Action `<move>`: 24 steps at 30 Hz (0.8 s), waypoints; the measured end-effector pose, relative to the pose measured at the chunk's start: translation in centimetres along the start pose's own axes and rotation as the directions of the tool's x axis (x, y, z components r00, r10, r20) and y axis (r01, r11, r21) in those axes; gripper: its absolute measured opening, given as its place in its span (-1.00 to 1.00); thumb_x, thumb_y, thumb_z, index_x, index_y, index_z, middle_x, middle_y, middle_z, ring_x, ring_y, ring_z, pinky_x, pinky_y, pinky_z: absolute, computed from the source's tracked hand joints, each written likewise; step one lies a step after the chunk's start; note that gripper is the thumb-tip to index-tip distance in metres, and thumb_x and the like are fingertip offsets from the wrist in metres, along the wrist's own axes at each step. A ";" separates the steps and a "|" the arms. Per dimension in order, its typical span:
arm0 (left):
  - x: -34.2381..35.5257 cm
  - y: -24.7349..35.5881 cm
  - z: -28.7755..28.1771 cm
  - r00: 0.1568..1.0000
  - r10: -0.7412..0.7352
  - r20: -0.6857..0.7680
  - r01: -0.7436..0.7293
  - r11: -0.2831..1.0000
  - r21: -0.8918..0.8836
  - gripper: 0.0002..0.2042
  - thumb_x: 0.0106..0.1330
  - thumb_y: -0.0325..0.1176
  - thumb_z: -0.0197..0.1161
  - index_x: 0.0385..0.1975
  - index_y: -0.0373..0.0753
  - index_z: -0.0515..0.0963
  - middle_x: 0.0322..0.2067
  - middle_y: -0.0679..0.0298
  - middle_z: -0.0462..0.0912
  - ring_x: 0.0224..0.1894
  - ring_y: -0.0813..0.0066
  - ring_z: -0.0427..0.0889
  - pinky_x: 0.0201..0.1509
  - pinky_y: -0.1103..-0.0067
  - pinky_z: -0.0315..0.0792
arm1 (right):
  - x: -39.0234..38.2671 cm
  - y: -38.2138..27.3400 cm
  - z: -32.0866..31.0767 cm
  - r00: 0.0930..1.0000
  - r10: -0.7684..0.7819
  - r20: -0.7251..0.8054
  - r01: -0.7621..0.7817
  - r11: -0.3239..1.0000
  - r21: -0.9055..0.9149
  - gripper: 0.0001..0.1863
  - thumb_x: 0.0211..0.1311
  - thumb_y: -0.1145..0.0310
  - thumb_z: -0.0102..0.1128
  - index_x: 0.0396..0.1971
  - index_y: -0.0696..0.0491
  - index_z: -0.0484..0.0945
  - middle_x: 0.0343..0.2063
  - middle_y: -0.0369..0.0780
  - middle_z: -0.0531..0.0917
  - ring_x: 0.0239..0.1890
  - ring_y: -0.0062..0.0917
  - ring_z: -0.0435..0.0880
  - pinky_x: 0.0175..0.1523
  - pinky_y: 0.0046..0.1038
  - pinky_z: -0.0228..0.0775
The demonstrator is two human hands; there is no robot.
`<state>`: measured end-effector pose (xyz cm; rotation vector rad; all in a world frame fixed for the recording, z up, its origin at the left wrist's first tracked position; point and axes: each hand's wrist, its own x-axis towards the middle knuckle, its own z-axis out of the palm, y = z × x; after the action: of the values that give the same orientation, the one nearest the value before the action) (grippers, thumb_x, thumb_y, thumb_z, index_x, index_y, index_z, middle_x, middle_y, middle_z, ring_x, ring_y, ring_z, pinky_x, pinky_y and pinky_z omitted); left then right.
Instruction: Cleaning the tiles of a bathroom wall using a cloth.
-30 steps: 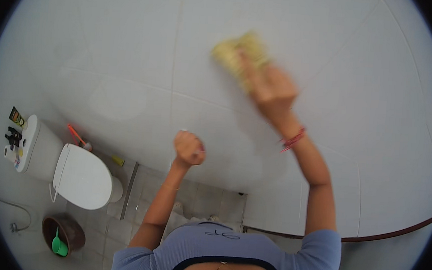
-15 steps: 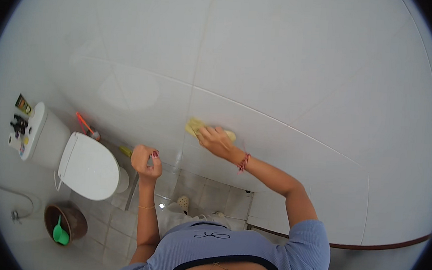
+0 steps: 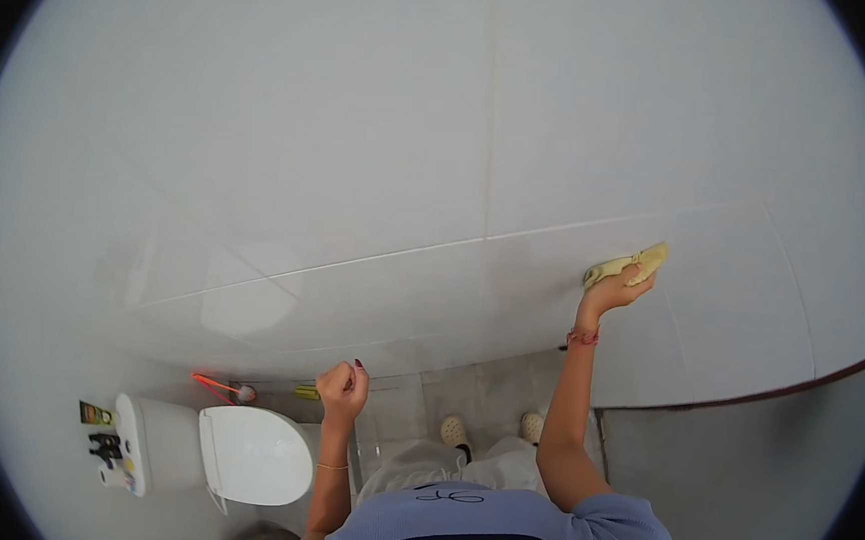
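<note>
My right hand (image 3: 613, 295) is closed on a pale yellow cloth (image 3: 650, 259), pressing it to the white tiled wall (image 3: 400, 157) just below a grout line. Folds of the cloth stick out past the fingers on both sides. Lower and to the left, my left hand (image 3: 343, 390) is curled into a fist in front of my body, apart from the wall, with nothing seen in it.
At lower left stands a white toilet (image 3: 261, 457) with its lid down. A tube (image 3: 95, 413) and small bottles (image 3: 105, 445) sit by its tank. Behind it are an orange-handled brush (image 3: 214, 383) and a yellow-green object (image 3: 307, 392). A brown bucket (image 3: 255, 539) shows partly. A dark brown edge (image 3: 745, 396) runs along the right.
My right hand has carried the cloth to the right along the wall. My view has turned, so the toilet appears lower. My left hand stays in a fist.
</note>
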<state>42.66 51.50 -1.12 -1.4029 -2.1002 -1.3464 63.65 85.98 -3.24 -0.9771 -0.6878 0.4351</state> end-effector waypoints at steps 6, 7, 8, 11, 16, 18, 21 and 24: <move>2.1 -0.1 -0.5 0.985 0.173 0.011 -0.173 0.984 0.049 -0.66 -0.01 -0.65 0.12 -0.84 -0.23 0.11 -0.87 0.28 0.09 -0.84 0.46 0.05 -0.73 0.55 -0.05 | -7.8 -9.4 3.0 0.953 0.293 0.076 -0.303 0.928 0.217 -0.61 0.21 0.35 0.03 0.01 0.18 0.30 -0.12 -0.21 0.45 -0.15 -0.52 0.46 -0.09 -0.51 0.35; 2.5 0.3 -0.3 0.984 0.175 -0.044 -0.173 0.984 0.051 -0.66 0.00 -0.64 0.10 -0.84 -0.22 0.10 -0.86 0.28 0.09 -0.83 0.46 0.04 -0.73 0.55 -0.06 | -10.2 -10.8 4.0 0.993 -0.091 0.074 0.085 0.993 0.081 -0.61 0.20 0.38 0.04 0.03 0.16 0.31 -0.13 -0.22 0.46 -0.20 -0.48 0.49 -0.05 -0.47 0.33; 3.2 0.7 0.1 0.979 0.177 -0.104 -0.172 0.984 0.053 -0.66 0.02 -0.64 0.09 -0.84 -0.22 0.10 -0.86 0.27 0.09 -0.83 0.45 0.03 -0.72 0.54 -0.08 | -11.8 -12.1 3.8 0.863 -0.435 0.256 0.431 0.899 0.075 -0.58 0.16 0.35 0.10 0.03 0.12 0.35 -0.09 -0.22 0.44 -0.22 -0.38 0.52 0.00 -0.41 0.29; 5.5 2.8 0.5 0.960 0.223 -0.169 -0.225 0.974 0.010 -0.67 0.04 -0.62 0.06 -0.83 -0.22 0.09 -0.85 0.28 0.07 -0.82 0.43 0.03 -0.71 0.53 -0.09 | -12.2 -10.8 3.5 0.197 -0.940 0.280 0.909 0.283 0.308 -0.57 -0.04 0.34 0.24 -0.08 0.02 0.50 -0.24 -0.22 0.48 -0.41 -0.28 0.43 -0.29 -0.35 0.36; 6.8 3.4 -1.1 0.917 0.377 -0.131 -0.372 0.926 0.060 -0.66 0.07 -0.60 0.05 -0.84 -0.22 0.10 -0.85 0.29 0.05 -0.82 0.46 0.01 -0.71 0.53 -0.11 | -5.1 -8.6 1.0 0.548 -0.753 0.364 0.808 0.590 0.006 -0.59 -0.03 0.42 0.17 -0.07 0.02 0.50 -0.26 -0.16 0.49 -0.42 -0.27 0.37 -0.34 -0.31 0.34; 6.5 4.1 -0.7 0.930 0.343 -0.131 -0.340 0.939 0.045 -0.66 0.08 -0.60 0.05 -0.84 -0.22 0.10 -0.85 0.28 0.05 -0.81 0.46 0.01 -0.71 0.53 -0.11 | -1.7 -3.6 -0.9 0.887 -0.437 0.147 0.459 0.868 -0.191 -0.57 0.03 0.46 0.09 -0.01 0.11 0.41 -0.24 -0.10 0.49 -0.35 -0.26 0.41 -0.23 -0.32 0.35; 6.2 5.3 0.5 0.959 0.255 -0.120 -0.257 0.966 0.000 -0.66 0.10 -0.59 0.03 -0.84 -0.23 0.09 -0.85 0.29 0.06 -0.81 0.51 0.00 -0.70 0.53 -0.15 | 2.8 2.7 -3.4 0.984 -0.002 -0.177 -0.031 0.982 -0.184 -0.57 0.10 0.48 0.01 0.04 0.14 0.35 -0.20 -0.12 0.50 -0.30 -0.34 0.47 -0.18 -0.36 0.36; 6.9 6.5 0.8 0.970 0.216 -0.112 -0.210 0.976 0.062 -0.75 0.11 -0.56 0.02 -0.78 -0.26 0.19 -0.81 0.28 0.19 -0.74 0.48 0.15 -0.66 0.55 0.00 | 2.7 1.4 -3.6 0.901 0.383 -0.203 -0.368 0.923 0.108 -0.57 0.14 0.49 -0.07 0.07 0.15 0.31 -0.16 -0.16 0.50 -0.25 -0.44 0.49 -0.16 -0.41 0.38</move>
<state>44.93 56.71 6.53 -1.4450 -1.8364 -1.2511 68.07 86.19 -4.88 -1.0786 -0.2772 0.6729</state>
